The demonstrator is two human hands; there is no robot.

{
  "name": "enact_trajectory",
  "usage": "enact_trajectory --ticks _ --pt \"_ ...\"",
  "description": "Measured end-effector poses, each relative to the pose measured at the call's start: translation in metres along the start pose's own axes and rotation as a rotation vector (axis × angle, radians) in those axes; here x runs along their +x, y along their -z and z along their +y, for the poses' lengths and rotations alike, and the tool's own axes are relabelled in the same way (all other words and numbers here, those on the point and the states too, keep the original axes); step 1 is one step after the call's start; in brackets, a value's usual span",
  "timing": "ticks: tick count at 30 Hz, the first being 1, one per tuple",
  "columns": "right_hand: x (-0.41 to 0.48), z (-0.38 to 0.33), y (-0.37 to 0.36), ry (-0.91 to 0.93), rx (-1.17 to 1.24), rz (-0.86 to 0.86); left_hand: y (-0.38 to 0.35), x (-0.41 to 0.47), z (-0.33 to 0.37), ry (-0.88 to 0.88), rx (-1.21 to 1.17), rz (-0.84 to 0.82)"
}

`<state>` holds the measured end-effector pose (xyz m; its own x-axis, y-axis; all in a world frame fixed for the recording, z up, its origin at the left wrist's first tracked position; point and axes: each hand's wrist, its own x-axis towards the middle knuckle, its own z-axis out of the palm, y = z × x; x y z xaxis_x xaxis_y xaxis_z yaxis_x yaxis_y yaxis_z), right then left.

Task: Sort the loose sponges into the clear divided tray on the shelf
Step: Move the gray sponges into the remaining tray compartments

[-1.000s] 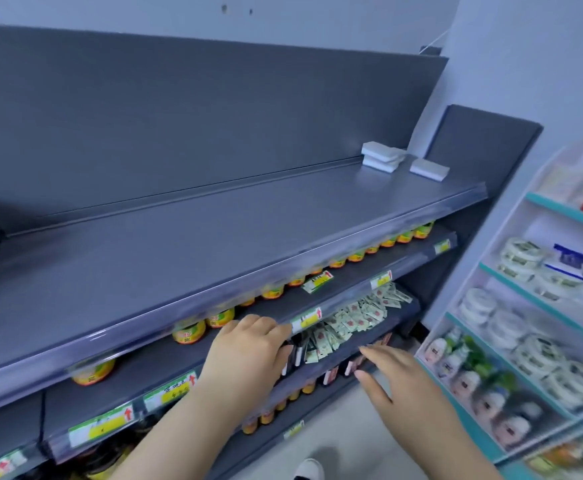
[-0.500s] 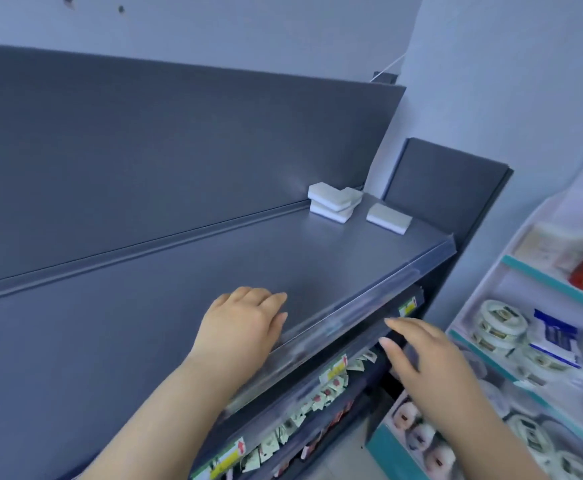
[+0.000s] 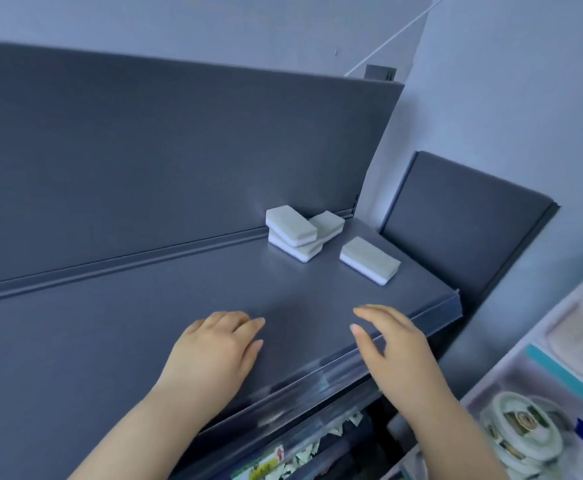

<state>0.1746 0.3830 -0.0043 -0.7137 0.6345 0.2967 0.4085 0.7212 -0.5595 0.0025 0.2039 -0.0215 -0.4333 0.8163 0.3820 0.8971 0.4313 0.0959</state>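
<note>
Top shelf (image 3: pixel 151 327): dark grey metal, flat, with a clear plastic strip along its front edge (image 3: pixel 318 379).

Sponges: four observed at the far right end of the shelf, near the back panel (image 3: pixel 179 161). Three form a loose pile (image 3: pixel 298 233): the top sponge (image 3: pixel 290 224) lies across a lower sponge (image 3: pixel 298 250), and a third sponge (image 3: pixel 330 225) leans against the pile's right side. The fourth sponge (image 3: pixel 369 259) lies alone, flat, just right of the pile and apart from it. Each has a grey-green upper face over a white layer.

Left hand (image 3: pixel 214 355): palm down over the front part of the shelf, fingers loosely extended and close together, grip empty. Whether the palm touches the surface cannot be determined.

Right hand (image 3: pixel 397 351): above the shelf's front edge, fingers spread and slightly curled, thumb apart, grip empty. Both hands are well short of the sponges.

The clear divided tray is not visible in this view.

Adjacent: a side panel (image 3: pixel 463 233) stands beyond the shelf's right end. Lower shelving (image 3: pixel 300 455) holds small packets, blurred. A neighbouring rack at right carries round lidded containers (image 3: pixel 522 431).
</note>
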Motion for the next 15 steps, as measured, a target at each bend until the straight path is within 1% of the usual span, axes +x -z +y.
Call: enact_trajectory --ticks 5,7,8,10,13,15 --pt "0.072 0.052 0.021 0.061 -0.013 -0.019 -0.018 0.061 0.038 0.000 0.065 0.013" --pt "0.098 0.065 0.021 0.064 -0.050 -0.041 -0.024 0.086 0.047 0.018 0.092 0.090" --pt "0.111 0.071 0.020 0.057 -0.080 -0.059 -0.025 0.100 0.052 0.044 0.077 0.094" --pt "0.131 0.081 0.016 0.017 -0.131 -0.106 -0.026 0.127 0.062 0.094 0.053 0.029" --pt "0.149 0.091 0.005 -0.026 -0.192 -0.167 -0.033 0.166 0.061 0.174 0.210 -0.085" --pt "0.153 0.095 -0.003 -0.011 -0.208 -0.159 -0.044 0.184 0.058 0.216 0.298 -0.161"
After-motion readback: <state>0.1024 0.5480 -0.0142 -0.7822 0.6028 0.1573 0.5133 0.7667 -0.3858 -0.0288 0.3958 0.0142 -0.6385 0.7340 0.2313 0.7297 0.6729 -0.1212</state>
